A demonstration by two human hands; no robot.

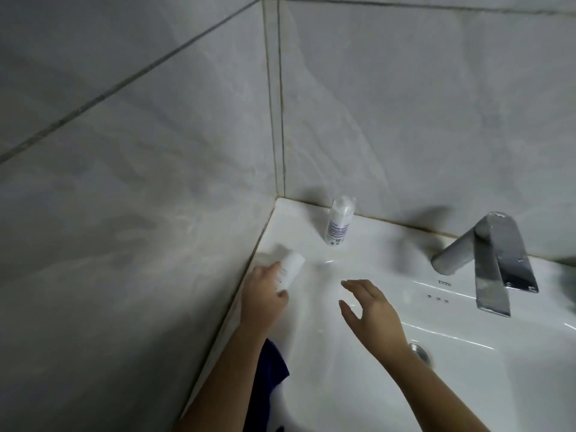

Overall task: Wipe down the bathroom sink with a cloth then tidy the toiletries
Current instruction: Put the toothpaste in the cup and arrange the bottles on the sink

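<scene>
Sink (358, 385) looks pretty clean already, glossy white with no obvious grime, so the wiping part is probably done and it's the toiletries being sorted now. A small white bottle (288, 271) is gripped in the left hand (263, 296), fingers wrapped round its lower half, tilted and held close to the left wall just above the sink ledge. Can't tell if its base is touching the ledge yet, the shot's a bit blurry there. The right hand (371, 313) is spread wide with nothing in it, hovering over the ledge between that bottle and the tap (486, 260). A second bottle (339, 222) is parked upright in the back corner against the tiles, well apart from both hands. A dark blue cloth (269, 366) is left draped at the sink's front left edge, partly hidden under the left forearm. What's left, as a guess: the held bottle gets stood next to the corner one, and the cloth gets put away.
</scene>
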